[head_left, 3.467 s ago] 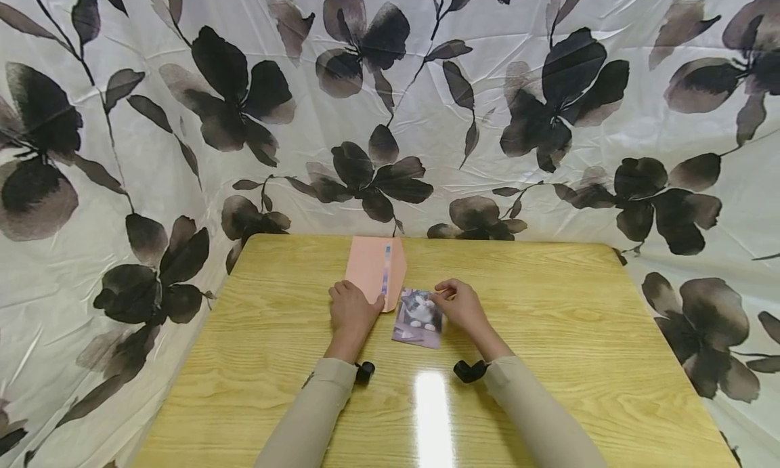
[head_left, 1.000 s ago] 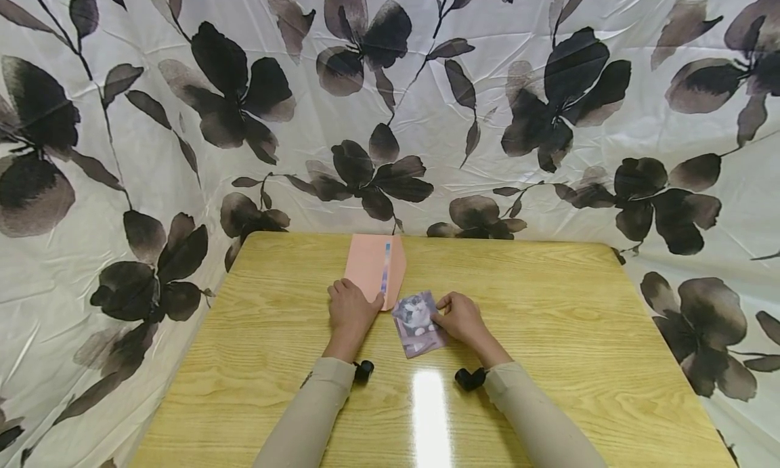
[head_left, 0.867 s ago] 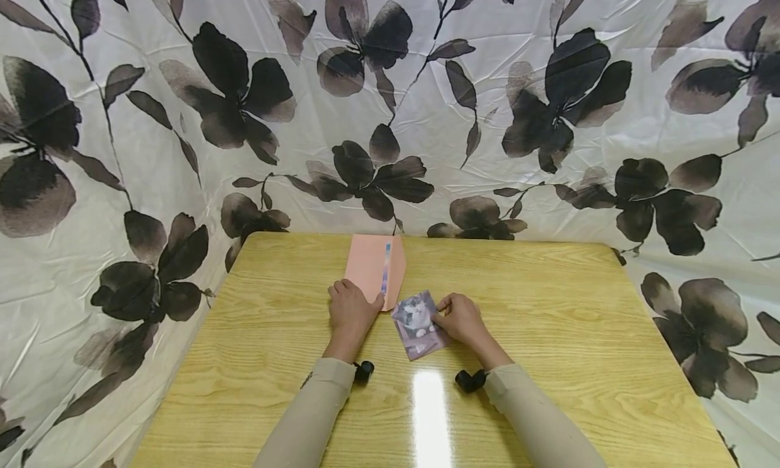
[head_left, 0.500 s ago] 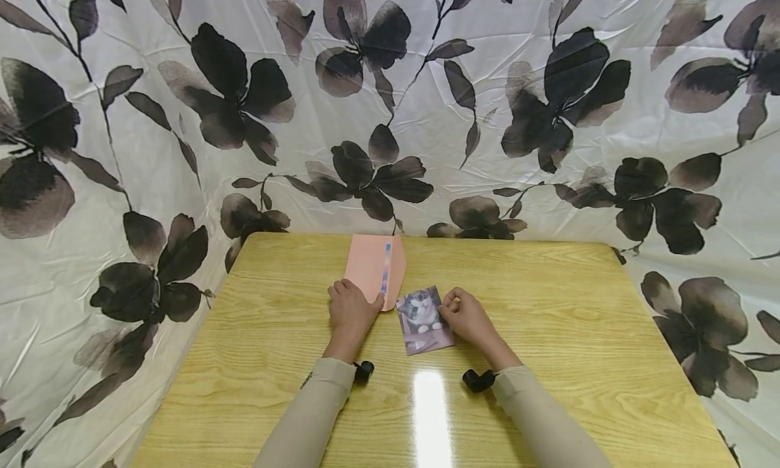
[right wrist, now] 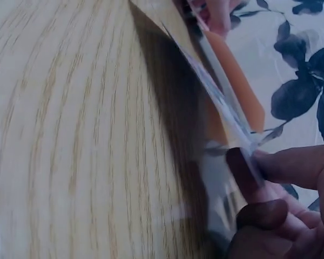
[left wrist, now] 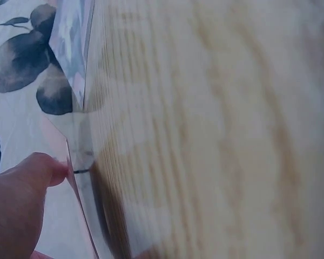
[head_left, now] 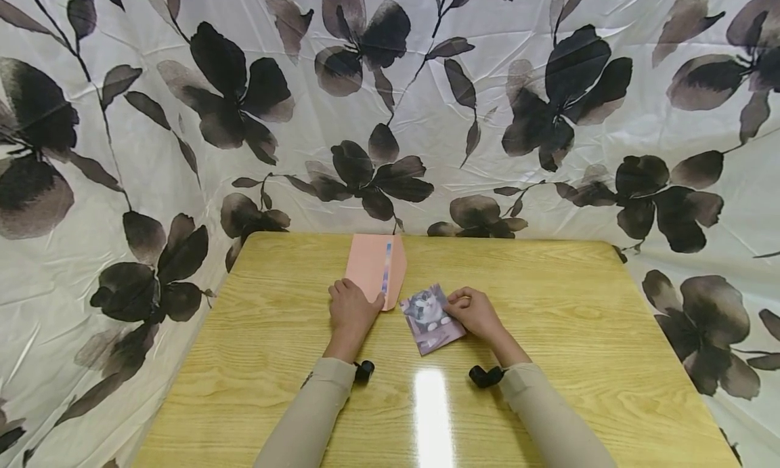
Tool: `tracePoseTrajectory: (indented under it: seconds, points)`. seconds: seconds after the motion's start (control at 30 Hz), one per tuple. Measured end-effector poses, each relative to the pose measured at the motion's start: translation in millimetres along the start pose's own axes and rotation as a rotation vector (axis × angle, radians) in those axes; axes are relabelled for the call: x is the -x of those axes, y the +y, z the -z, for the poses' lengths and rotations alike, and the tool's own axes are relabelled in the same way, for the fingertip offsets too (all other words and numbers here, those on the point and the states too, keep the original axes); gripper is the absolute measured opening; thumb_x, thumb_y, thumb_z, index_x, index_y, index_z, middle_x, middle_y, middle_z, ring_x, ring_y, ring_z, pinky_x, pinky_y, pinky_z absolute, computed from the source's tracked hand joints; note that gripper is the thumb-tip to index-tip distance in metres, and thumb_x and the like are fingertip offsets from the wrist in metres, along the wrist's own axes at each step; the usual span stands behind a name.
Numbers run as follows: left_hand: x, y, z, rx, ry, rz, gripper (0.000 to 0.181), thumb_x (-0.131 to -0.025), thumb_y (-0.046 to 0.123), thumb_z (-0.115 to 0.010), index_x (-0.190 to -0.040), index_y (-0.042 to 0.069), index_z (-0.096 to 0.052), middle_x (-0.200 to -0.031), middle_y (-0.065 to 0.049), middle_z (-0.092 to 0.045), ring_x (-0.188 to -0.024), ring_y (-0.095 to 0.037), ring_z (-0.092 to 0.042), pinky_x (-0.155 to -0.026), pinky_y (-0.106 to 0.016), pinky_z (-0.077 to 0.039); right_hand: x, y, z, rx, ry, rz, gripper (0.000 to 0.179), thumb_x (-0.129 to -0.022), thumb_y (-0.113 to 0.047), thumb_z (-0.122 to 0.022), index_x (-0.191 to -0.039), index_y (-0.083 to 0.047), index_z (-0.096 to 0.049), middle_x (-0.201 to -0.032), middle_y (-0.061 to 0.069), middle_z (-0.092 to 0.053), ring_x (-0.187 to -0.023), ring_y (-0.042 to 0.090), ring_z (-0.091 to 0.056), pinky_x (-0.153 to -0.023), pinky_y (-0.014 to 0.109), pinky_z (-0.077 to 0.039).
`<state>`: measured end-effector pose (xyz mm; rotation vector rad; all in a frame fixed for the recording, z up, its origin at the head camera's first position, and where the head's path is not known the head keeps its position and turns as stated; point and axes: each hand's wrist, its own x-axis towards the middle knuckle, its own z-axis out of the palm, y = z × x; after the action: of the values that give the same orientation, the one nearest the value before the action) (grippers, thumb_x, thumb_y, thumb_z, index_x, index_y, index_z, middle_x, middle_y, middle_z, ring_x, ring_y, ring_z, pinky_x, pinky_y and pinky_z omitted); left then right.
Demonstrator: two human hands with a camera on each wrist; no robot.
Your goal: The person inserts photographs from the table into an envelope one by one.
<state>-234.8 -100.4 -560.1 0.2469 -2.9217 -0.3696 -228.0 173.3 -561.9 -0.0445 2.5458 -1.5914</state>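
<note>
My left hand (head_left: 353, 312) holds the near end of a pink envelope (head_left: 367, 261), its thumb on top near the right edge. The envelope's pointed flap lies unfolded to the right beside a blue-purple strip. In the left wrist view the thumb (left wrist: 46, 168) presses against the envelope's edge (left wrist: 70, 175). My right hand (head_left: 478, 313) pinches the right edge of a cat picture card (head_left: 428, 319) between thumb and fingers. The card is turned askew, right of the envelope. In the right wrist view the card (right wrist: 213, 91) is seen nearly edge-on, tilted above the table, with a shadow below.
Envelope and card are on or over a wooden table (head_left: 548, 305) with rounded far corners. A floral cloth (head_left: 463, 136) hangs behind it and along the sides. A bright light reflection (head_left: 431, 414) lies on the near tabletop. Each wrist wears a small black camera (head_left: 485, 376).
My right hand has moved to the right with the cat picture card, whose angle has changed along the way. The left hand and the envelope have stayed in place.
</note>
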Motion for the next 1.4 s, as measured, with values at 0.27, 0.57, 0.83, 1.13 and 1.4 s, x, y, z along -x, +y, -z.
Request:
tracePoseTrajectory:
  seconds: [0.27,0.57,0.83,1.13,1.4]
  points:
    - [-0.6,-0.7,0.5,0.011,-0.012,0.003,0.094,-0.095,0.058,-0.072,-0.137,-0.022,-0.050,-0.123,-0.034,-0.057,-0.114,-0.043,-0.054,-0.086,-0.046,-0.058,-9.4,-8.4,1.3,-0.134,0.180,0.021,0.021,-0.099,-0.013,-0.078,-0.115,-0.002,-0.071,-0.074,0.004,-0.075,-0.055,0.009,-0.050,-0.049,0.024,-0.036]
    - [-0.8,-0.6,0.7,0.012,-0.019,0.011,0.095,-0.094,0.059,-0.073,-0.137,-0.022,-0.050,-0.123,-0.033,-0.057,-0.114,-0.043,-0.054,-0.084,-0.046,-0.058,-29.3,-35.0,-2.8,-0.221,0.336,0.048,0.017,-0.096,-0.011,-0.081,-0.103,0.001,-0.070,-0.076,0.002,-0.076,-0.063,0.005,-0.061,-0.053,0.021,-0.040]
    - [0.3,-0.6,2.3,0.000,-0.015,0.009,0.095,-0.092,0.061,-0.073,-0.134,-0.022,-0.050,-0.119,-0.031,-0.057,-0.109,-0.040,-0.055,-0.081,-0.044,-0.059,-49.1,-51.8,-20.0,-0.296,0.387,-0.005,0.016,-0.093,-0.010,-0.085,-0.094,-0.001,-0.072,-0.076,0.002,-0.077,-0.066,0.001,-0.066,-0.059,0.018,-0.048]
    - [0.8,-0.4,1.3,0.032,-0.004,0.021,0.095,-0.092,0.058,-0.074,-0.136,-0.022,-0.050,-0.122,-0.032,-0.057,-0.111,-0.041,-0.055,-0.082,-0.044,-0.059,-63.6,-56.9,-41.5,-0.331,0.413,-0.041,0.016,-0.093,-0.010,-0.084,-0.093,-0.002,-0.069,-0.084,0.009,-0.078,-0.069,0.004,-0.065,-0.060,0.019,-0.048]
    - [0.1,-0.3,2.2,0.029,-0.006,0.029,0.096,-0.091,0.059,-0.075,-0.137,-0.021,-0.050,-0.122,-0.032,-0.056,-0.112,-0.041,-0.054,-0.081,-0.045,-0.059,-71.0,-56.4,-51.0,-0.282,0.439,-0.041,0.014,-0.094,-0.010,-0.082,-0.095,-0.003,-0.070,-0.087,0.013,-0.078,-0.070,0.007,-0.064,-0.060,0.020,-0.047]
